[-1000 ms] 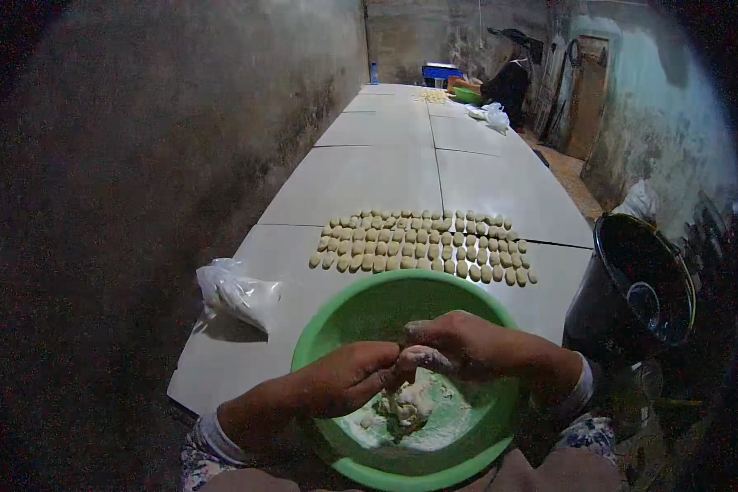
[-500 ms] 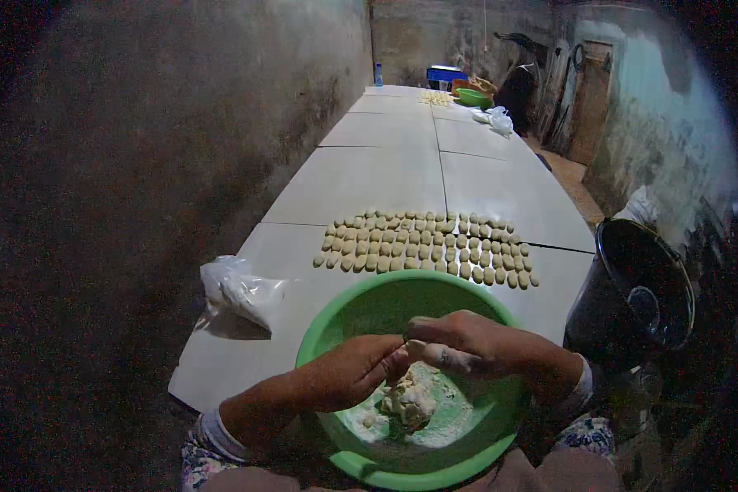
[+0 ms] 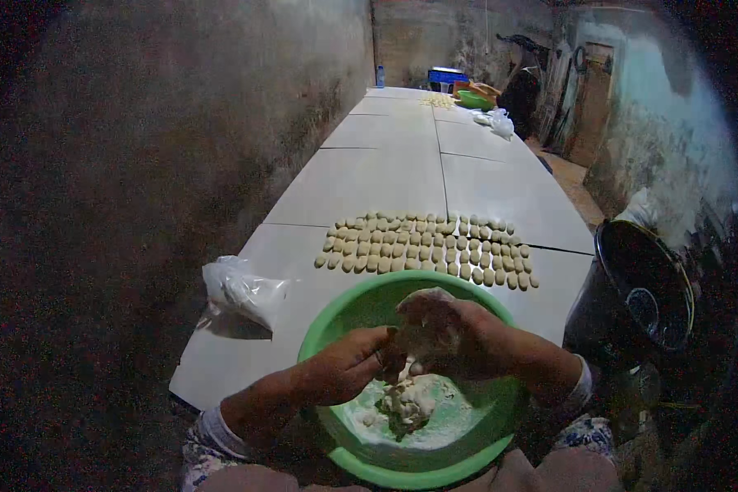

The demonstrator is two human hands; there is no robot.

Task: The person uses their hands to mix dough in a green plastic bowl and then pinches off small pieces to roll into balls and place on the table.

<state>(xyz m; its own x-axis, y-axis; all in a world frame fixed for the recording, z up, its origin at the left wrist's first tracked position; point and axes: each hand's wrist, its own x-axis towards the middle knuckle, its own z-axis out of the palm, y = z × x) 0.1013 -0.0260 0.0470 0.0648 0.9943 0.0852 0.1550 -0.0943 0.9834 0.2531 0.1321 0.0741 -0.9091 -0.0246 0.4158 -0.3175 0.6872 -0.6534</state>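
My left hand [image 3: 359, 361] is above the left side of a green basin [image 3: 324, 307]. Its fingers are curled together, and whatever they hold, if anything, is hidden. Beside it my right hand [image 3: 451, 332], dusted with flour and a little blurred, is turned with its palm showing and its fingers stretched out. The hands almost meet over a rough lump of pale dough [image 3: 408, 407] in the basin. Loose white flour [image 3: 447, 426] coats the bottom around the dough. Just beyond the rim, several rows of small oval dough pieces [image 3: 422, 246] lie on the white table [image 3: 377, 176].
A clear plastic bag [image 3: 242, 291] of white stuff rests left of the basin. To the right stands a large black tub [image 3: 644, 287]. At the table's far end are another green basin [image 3: 474, 100], a blue crate [image 3: 447, 75], a bottle [image 3: 380, 75] and white bags [image 3: 500, 123]. A wall runs along the left.
My hands, pressed together before, have drawn slightly apart. The right hand has rolled over to show its palm, and the left has shifted a little to the left.
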